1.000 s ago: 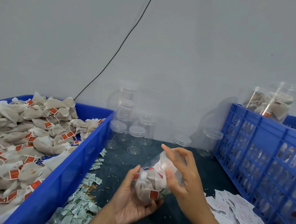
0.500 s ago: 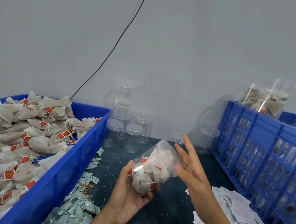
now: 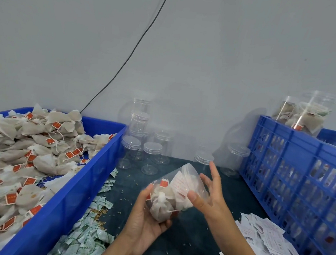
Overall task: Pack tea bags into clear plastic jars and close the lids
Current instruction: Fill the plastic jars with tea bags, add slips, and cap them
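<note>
My left hand cradles a clear plastic jar from below; the jar is tilted, its mouth up and to the right, and it is stuffed with tea bags with red tags. My right hand is at the jar's mouth with its fingers spread, the thumb and palm touching the rim. A lid looks seated on the mouth, though the clear plastic makes this hard to tell. Loose tea bags fill the blue bin on the left.
Several empty lidded jars stand by the wall, some stacked. A blue slatted crate on the right holds filled jars. Small green-white sachets lie beside the bin, and white paper slips lie at the right.
My right hand has let go of the jar's mouth and opened its fingers. The left hand has tipped the jar so that it points up and to the right.
</note>
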Action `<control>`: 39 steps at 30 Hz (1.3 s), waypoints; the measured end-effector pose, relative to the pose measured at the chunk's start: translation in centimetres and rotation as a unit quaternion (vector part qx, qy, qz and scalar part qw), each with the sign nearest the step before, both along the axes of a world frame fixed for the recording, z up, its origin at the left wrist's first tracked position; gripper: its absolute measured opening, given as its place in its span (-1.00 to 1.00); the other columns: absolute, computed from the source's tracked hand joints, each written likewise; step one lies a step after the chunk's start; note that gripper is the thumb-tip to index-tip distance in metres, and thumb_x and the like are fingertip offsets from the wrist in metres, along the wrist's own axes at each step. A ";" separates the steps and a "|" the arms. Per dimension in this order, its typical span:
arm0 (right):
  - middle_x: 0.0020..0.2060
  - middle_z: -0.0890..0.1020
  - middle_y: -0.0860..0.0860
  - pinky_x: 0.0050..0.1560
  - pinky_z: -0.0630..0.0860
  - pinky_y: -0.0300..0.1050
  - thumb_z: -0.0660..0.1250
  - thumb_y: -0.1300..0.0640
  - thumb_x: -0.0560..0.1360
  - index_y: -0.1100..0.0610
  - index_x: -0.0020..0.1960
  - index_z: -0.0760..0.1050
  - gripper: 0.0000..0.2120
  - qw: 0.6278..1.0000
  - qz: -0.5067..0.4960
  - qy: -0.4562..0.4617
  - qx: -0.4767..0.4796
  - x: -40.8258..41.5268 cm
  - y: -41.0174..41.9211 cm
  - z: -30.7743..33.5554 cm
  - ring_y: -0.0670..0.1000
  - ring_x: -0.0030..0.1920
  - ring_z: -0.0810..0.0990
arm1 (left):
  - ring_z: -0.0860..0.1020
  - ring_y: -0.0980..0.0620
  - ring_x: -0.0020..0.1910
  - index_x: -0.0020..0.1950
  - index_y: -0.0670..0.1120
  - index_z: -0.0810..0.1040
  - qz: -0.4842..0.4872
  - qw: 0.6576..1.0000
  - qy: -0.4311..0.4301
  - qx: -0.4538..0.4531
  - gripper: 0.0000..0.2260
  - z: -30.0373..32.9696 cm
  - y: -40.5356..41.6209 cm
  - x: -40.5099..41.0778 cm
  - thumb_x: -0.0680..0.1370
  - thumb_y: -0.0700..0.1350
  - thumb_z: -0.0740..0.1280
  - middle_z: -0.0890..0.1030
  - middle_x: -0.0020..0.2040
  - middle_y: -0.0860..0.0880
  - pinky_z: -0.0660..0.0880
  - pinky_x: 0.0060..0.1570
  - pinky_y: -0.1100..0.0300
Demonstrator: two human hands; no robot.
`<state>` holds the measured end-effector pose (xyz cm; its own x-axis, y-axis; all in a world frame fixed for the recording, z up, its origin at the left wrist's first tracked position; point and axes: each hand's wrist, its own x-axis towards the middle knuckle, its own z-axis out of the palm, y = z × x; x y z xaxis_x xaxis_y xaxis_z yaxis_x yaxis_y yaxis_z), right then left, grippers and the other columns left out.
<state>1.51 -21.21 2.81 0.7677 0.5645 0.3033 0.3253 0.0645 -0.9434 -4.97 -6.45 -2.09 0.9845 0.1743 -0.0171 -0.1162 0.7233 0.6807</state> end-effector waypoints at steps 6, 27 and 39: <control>0.14 0.54 -0.10 0.01 0.54 -0.26 0.57 -0.16 0.23 -0.22 0.38 0.26 -0.19 0.996 -0.061 -0.009 0.066 0.0 0.6 -0.4 -0.16 0.13 0.58 | 0.61 -0.11 -0.22 0.20 -0.13 0.58 0.000 1.000 0.002 -0.003 -0.50 0.0 0.4 0.1 0.38 0.16 0.36 0.64 0.07 -0.24 0.51 -0.35 0.18; 0.30 0.38 -0.05 0.32 0.44 0.03 0.39 -0.08 0.35 -0.28 0.36 0.28 -0.38 0.999 -0.032 -0.037 -0.020 -0.5 0.0 -0.2 -0.03 0.33 0.41 | 0.59 -0.03 -0.26 0.08 -0.12 0.62 0.027 0.997 0.042 0.052 -0.59 -0.2 0.1 0.3 0.43 0.16 0.32 0.66 -0.03 -0.19 0.46 -0.30 0.16; 0.20 0.44 -0.12 0.26 0.46 -0.16 0.41 -0.22 0.35 -0.28 0.27 0.38 -0.49 0.994 -0.073 -0.077 -0.001 -0.9 0.1 -0.1 -0.20 0.23 0.46 | 0.59 -0.07 -0.18 0.10 -0.09 0.65 0.060 0.988 0.013 0.141 -0.51 0.2 -0.5 -0.3 0.44 0.26 0.26 0.67 -0.03 -0.20 0.45 -0.28 0.12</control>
<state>0.56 -21.11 2.75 0.7863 0.4506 0.4228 0.4715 0.0047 -0.8818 -5.26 -6.92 -1.84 0.9565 0.2907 0.0232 -0.1687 0.4865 0.8572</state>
